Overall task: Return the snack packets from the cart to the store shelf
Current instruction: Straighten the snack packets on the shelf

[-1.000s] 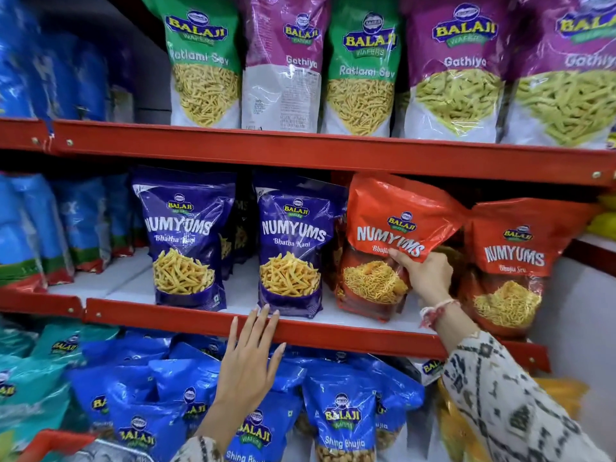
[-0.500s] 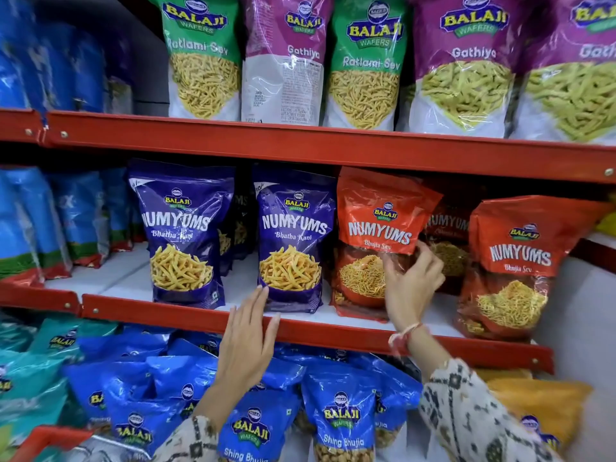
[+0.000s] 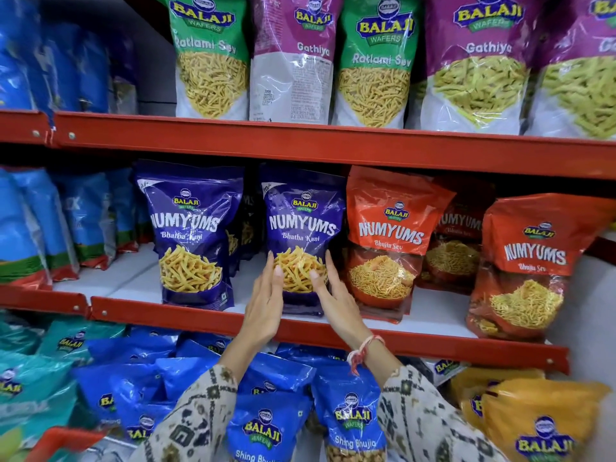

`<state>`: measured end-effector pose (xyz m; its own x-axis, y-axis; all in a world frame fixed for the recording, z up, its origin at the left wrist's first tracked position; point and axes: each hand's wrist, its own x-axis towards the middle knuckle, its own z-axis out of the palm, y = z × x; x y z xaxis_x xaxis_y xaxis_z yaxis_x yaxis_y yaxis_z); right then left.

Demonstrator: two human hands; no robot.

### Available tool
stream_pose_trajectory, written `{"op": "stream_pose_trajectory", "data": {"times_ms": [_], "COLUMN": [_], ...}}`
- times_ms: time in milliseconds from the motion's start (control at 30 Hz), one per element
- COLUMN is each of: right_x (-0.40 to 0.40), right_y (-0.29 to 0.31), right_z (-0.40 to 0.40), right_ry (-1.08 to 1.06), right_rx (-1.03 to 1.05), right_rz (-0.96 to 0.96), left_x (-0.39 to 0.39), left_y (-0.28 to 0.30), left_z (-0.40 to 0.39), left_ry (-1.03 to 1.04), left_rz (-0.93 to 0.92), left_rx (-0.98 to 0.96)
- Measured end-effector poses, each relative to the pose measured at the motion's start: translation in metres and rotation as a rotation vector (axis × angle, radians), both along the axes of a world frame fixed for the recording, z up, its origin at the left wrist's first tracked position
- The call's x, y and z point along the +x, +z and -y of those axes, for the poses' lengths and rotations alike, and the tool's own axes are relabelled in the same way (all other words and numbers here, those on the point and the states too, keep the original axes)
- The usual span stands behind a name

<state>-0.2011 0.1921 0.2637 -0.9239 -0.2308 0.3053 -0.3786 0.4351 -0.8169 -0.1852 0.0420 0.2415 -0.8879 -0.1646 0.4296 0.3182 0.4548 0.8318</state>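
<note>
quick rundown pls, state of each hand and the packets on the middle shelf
left hand: open, flat on purple packet's left side
right hand: open, on its right side
purple packet: upright, held between both hands
second purple packet: upright, untouched
orange packet: upright, leaning slightly

Single head-worn wide-angle view, close to shelving.
Faces forward and slightly down at the red middle shelf (image 3: 300, 323), within arm's reach; rows above and below curve at frame edges.
</note>
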Motion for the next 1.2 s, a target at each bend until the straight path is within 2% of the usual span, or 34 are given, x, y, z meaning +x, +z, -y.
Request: {"op": "stream_pose_trajectory", "data": {"times_ms": [233,433,533,600,667,767,867,1000,1200], "right_x": [0.025,0.031,0.038,0.041,0.037,0.020,0.005,-0.006,0.008], "right_y": [-0.002,-0.002,-0.004,-0.006,-0.007,-0.003,0.003,0.006,0.002], "right_z": [-0.006,-0.010,-0.024,-0.038,-0.056,-0.087,-0.109,-0.122,-0.135], "right_ry": [-0.043,0.021,-0.066,-0.256,-0.460,-0.583,-0.474,-0.302,-0.242], "right_rx": [0.091,0.052,-0.135,-0.228,-0.311,-0.383,-0.375,-0.326,-0.217], "right_rz": [-0.044,-0.049,-0.101,-0.208,-0.284,-0.221,-0.024,0.092,0.061], "left_x": [0.030,0.037,0.040,0.042,0.038,0.031,0.015,-0.010,-0.015], "left_y": [0.003,0.005,0.000,-0.002,-0.004,0.001,0.009,0.014,0.009], "left_z": [0.012,0.016,0.003,-0.012,-0.030,-0.063,-0.094,-0.115,-0.117], "left_ry": [0.101,0.031,0.138,0.204,0.168,-0.055,-0.221,-0.258,-0.282], "left_rz": [0.053,0.070,-0.099,-0.304,-0.385,-0.252,-0.022,0.137,0.232], "left_rx": [-0.068,-0.093,-0.127,-0.132,-0.120,-0.081,0.058,0.153,0.135]}}
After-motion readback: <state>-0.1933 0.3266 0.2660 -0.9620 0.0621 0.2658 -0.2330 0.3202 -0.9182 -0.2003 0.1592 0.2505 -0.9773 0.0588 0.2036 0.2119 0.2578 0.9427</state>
